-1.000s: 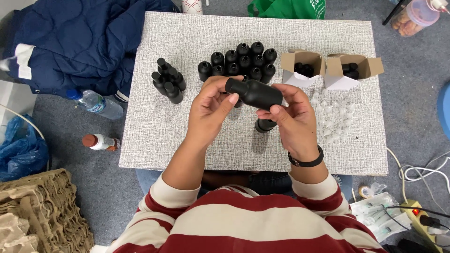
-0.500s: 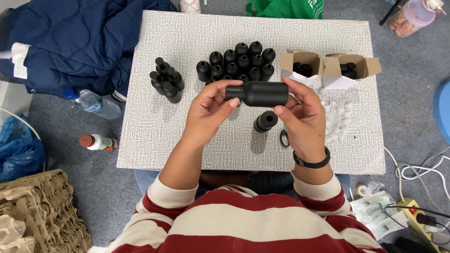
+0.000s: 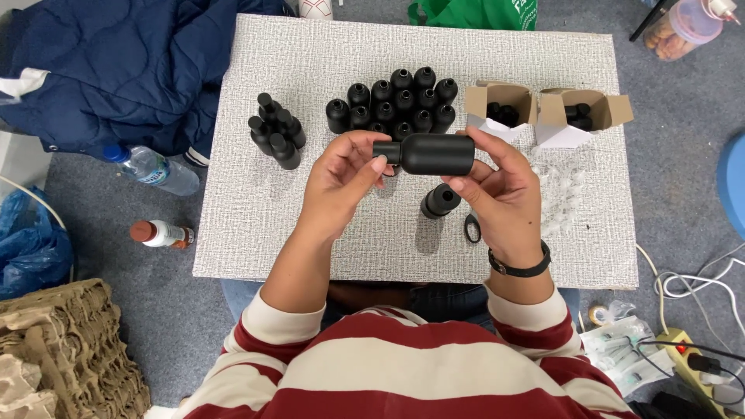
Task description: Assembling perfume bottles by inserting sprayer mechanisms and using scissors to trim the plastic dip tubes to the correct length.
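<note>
Black bottle held sideways in both hands above the desk

The right hand (image 3: 497, 190) wraps its grip around the black bottle (image 3: 434, 154); the left hand (image 3: 341, 174) pinches the bottle's neck end. Just below the bottle, a black cap (image 3: 440, 200) stands on the desk (image 3: 256, 202); behind it cluster more black bottles (image 3: 396, 101).

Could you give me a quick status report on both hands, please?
Right hand grips black bottle sideways. Left hand at its neck. Black cap on table below.
</note>
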